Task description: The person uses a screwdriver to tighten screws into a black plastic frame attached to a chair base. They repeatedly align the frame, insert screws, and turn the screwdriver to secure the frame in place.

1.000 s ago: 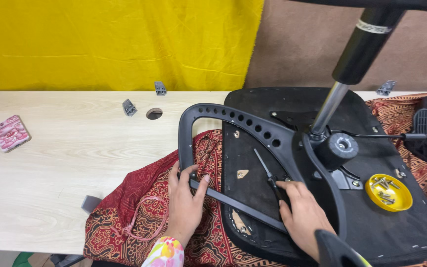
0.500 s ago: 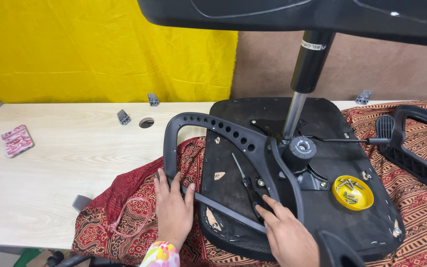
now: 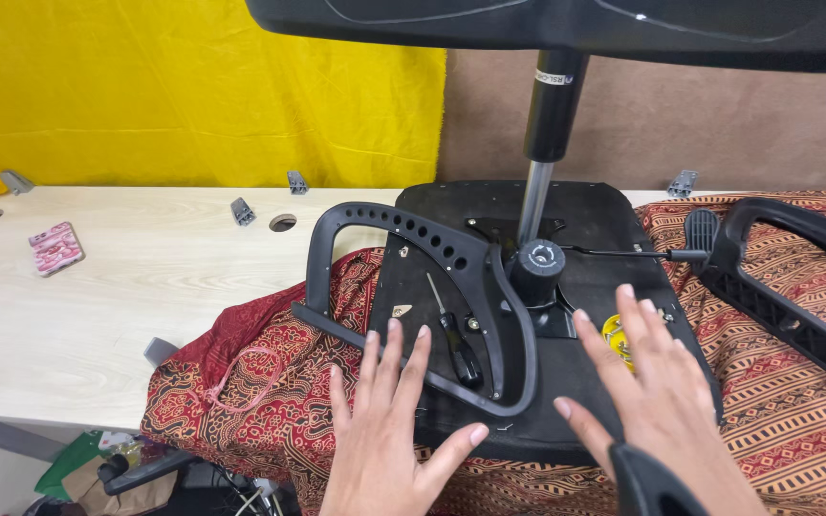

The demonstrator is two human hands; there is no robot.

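**Armrest loose on upturned seat, both hands off**

Far left on the table (image 3: 97, 315), a small pink pack (image 3: 55, 247) and grey clips (image 3: 242, 211) lie well apart from the work; no concern there.

Left hand (image 3: 389, 435): fingers spread flat, grasping nothing, hovering over the near edge of the patterned cloth (image 3: 270, 401) just short of the armrest (image 3: 413, 287). The armrest is a black curved loop with a row of holes along its far arc; it lies across the left part of the seat underside (image 3: 604, 239), its left end overhanging onto the cloth. Judged risk: unheld, it could slide on the cloth or pivot off the seat if nudged.

A screwdriver (image 3: 456, 339) lies inside the loop, black handle nearest; it could roll and be knocked off.

Centre: the gas column (image 3: 552, 124) stands upright, carrying the chair base overhead. A push on the seat might tip it.

Right hand (image 3: 662, 392): open, fingers released, above a yellow disc (image 3: 616, 334). A second armrest (image 3: 786, 287) lies far right.
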